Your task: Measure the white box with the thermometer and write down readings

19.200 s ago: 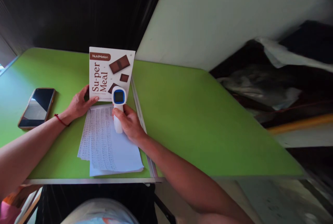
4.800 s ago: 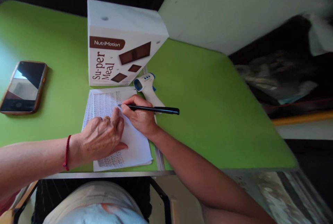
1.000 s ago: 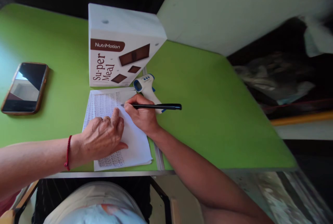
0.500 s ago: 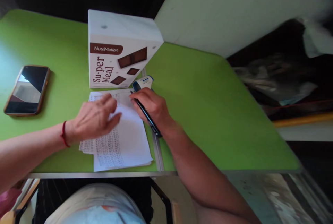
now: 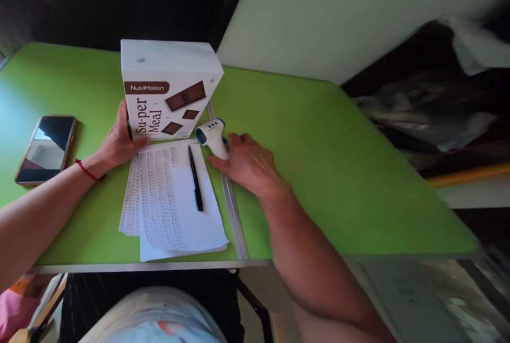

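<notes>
My left hand [image 5: 119, 144] grips the lower left corner of a white "Su-per Meal" box [image 5: 153, 67], thumb along the front bottom edge and fingers up the left side. The box stands upright. By its right corner lies a white and blue infrared thermometer [image 5: 215, 137]. My right hand [image 5: 251, 162] is closed round the handle end of it, thumb below and fingers on the far side; part of the handle is hidden. A black pen [image 5: 195, 178] lies on the stacked sheets [image 5: 203, 229], which carry rows of handwriting on their left part.
A phone [image 5: 47, 147] in a brown case lies at the left of the green table [image 5: 338, 183]. A metal seam strip [image 5: 235, 215] runs beside the paper. A wall stands behind, and a shelf with plastic bags [image 5: 430, 109] is at the right.
The pen has left my right hand and lies on the paper. That hand moved to the thermometer. My left hand went from above the sheets to the box's left side.
</notes>
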`<state>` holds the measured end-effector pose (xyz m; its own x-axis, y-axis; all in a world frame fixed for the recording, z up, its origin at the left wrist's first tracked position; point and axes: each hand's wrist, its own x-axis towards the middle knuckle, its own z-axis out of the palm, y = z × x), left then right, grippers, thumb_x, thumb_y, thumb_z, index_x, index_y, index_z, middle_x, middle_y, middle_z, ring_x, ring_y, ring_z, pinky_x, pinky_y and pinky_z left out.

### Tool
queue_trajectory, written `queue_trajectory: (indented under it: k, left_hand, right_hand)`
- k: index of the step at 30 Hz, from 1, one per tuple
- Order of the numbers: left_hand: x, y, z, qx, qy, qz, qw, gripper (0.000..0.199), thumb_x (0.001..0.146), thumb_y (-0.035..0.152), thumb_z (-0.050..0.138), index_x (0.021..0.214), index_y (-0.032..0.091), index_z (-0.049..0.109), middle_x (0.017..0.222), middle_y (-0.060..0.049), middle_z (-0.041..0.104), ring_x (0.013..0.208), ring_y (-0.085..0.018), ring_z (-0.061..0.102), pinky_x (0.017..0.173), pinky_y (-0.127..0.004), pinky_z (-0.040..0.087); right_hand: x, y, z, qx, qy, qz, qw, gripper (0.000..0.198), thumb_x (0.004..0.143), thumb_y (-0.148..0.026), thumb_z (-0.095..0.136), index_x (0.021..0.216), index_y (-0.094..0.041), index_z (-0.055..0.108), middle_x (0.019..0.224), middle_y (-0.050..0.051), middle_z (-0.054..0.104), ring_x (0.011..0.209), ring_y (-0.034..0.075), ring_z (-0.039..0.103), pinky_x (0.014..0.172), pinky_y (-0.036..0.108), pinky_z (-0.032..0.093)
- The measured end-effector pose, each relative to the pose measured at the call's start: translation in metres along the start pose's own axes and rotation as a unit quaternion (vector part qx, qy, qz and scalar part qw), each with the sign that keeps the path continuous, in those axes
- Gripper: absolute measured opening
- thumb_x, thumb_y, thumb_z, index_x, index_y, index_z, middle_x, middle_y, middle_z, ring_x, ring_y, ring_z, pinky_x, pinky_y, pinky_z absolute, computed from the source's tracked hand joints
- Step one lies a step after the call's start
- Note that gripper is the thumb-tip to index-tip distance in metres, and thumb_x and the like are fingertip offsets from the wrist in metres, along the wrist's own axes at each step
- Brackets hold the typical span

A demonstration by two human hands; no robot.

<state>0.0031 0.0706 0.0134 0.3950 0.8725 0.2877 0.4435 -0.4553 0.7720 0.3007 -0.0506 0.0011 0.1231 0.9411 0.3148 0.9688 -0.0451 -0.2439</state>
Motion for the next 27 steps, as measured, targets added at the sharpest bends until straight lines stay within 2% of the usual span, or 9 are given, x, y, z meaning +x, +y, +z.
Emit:
queue_trajectory:
  k: [3, 5, 7, 9, 12, 14, 16, 23, 27]
  left_hand:
    - [-0.001, -0.003, 0.002, -0.032, 0.001, -0.009, 0.999, 0.078, 0.081, 0.042, 0.082, 0.144, 0.020, 0.043, 0.142, -0.015, 0.062, 0.132, -0.037, 0.061, 0.107, -0.054, 0.056]
    - [-0.004, -0.005, 0.004, -0.066, 0.016, -0.021, 0.997, 0.077, 0.084, 0.050, 0.079, 0.145, 0.021, 0.044, 0.137, -0.015, 0.065, 0.126, -0.035, 0.066, 0.103, -0.055, 0.059]
    - [-0.007, -0.007, 0.006, -0.086, 0.038, -0.023, 0.995, 0.071, 0.089, 0.060, 0.071, 0.145, 0.023, 0.047, 0.131, -0.013, 0.069, 0.121, -0.034, 0.068, 0.099, -0.056, 0.060]
    - [-0.009, -0.006, 0.006, -0.087, 0.051, -0.021, 0.995, 0.068, 0.093, 0.067, 0.063, 0.143, 0.023, 0.051, 0.123, -0.013, 0.072, 0.116, -0.033, 0.070, 0.096, -0.056, 0.061]
    - [-0.012, 0.001, 0.005, -0.041, 0.045, -0.035, 0.997, 0.070, 0.094, 0.073, 0.054, 0.139, 0.020, 0.054, 0.120, -0.015, 0.074, 0.111, -0.036, 0.071, 0.093, -0.059, 0.060]
    - [-0.014, 0.006, 0.003, 0.001, 0.035, -0.046, 0.998, 0.070, 0.095, 0.075, 0.049, 0.134, 0.018, 0.056, 0.126, -0.017, 0.073, 0.113, -0.038, 0.069, 0.096, -0.061, 0.057]
    - [-0.015, 0.010, 0.002, 0.022, 0.022, -0.041, 0.999, 0.068, 0.096, 0.074, 0.045, 0.130, 0.017, 0.057, 0.132, -0.018, 0.071, 0.119, -0.038, 0.067, 0.102, -0.061, 0.054]
    - [-0.015, 0.009, 0.000, 0.048, -0.002, -0.002, 0.999, 0.063, 0.101, 0.072, 0.034, 0.126, 0.020, 0.060, 0.129, -0.016, 0.072, 0.118, -0.036, 0.067, 0.104, -0.057, 0.053]
    - [-0.014, 0.007, -0.001, 0.077, -0.010, 0.013, 0.997, 0.066, 0.102, 0.071, 0.030, 0.130, 0.018, 0.060, 0.128, -0.017, 0.072, 0.116, -0.037, 0.067, 0.102, -0.058, 0.054]
  right_hand:
    - [0.004, 0.003, 0.004, 0.066, -0.058, 0.071, 0.994, 0.033, 0.078, -0.046, 0.083, 0.074, -0.022, 0.060, 0.064, 0.002, 0.059, 0.058, 0.019, 0.055, 0.060, 0.035, 0.048]
    - [0.008, -0.003, 0.002, 0.144, -0.020, 0.101, 0.984, 0.029, 0.076, -0.044, 0.082, 0.076, -0.023, 0.061, 0.064, 0.001, 0.060, 0.058, 0.019, 0.056, 0.059, 0.034, 0.046]
    - [0.011, -0.017, -0.003, 0.261, 0.052, 0.108, 0.958, 0.030, 0.075, -0.047, 0.078, 0.087, -0.023, 0.064, 0.072, 0.002, 0.065, 0.063, 0.019, 0.059, 0.059, 0.034, 0.046]
    - [0.009, -0.035, -0.010, 0.414, 0.080, 0.086, 0.902, 0.033, 0.078, -0.051, 0.071, 0.094, -0.024, 0.065, 0.077, 0.001, 0.067, 0.064, 0.018, 0.059, 0.058, 0.033, 0.047]
    - [0.000, -0.065, -0.015, 0.605, -0.007, 0.072, 0.793, 0.031, 0.080, -0.055, 0.064, 0.086, -0.025, 0.061, 0.065, -0.003, 0.057, 0.054, 0.014, 0.050, 0.050, 0.031, 0.043]
    - [-0.007, -0.081, -0.012, 0.659, -0.069, 0.074, 0.746, 0.034, 0.078, -0.058, 0.067, 0.083, -0.025, 0.059, 0.063, -0.003, 0.056, 0.052, 0.013, 0.049, 0.048, 0.030, 0.041]
    - [-0.012, -0.093, -0.006, 0.685, -0.106, 0.082, 0.716, 0.039, 0.077, -0.061, 0.070, 0.082, -0.025, 0.057, 0.062, -0.005, 0.054, 0.052, 0.012, 0.047, 0.047, 0.029, 0.040]
    - [-0.013, -0.099, 0.012, 0.696, -0.140, 0.113, 0.695, 0.050, 0.076, -0.072, 0.070, 0.075, -0.025, 0.052, 0.062, -0.005, 0.053, 0.052, 0.011, 0.048, 0.046, 0.027, 0.040]
    - [-0.014, -0.098, 0.016, 0.681, -0.128, 0.119, 0.711, 0.053, 0.077, -0.074, 0.071, 0.075, -0.025, 0.053, 0.061, -0.005, 0.052, 0.052, 0.011, 0.048, 0.047, 0.027, 0.040]
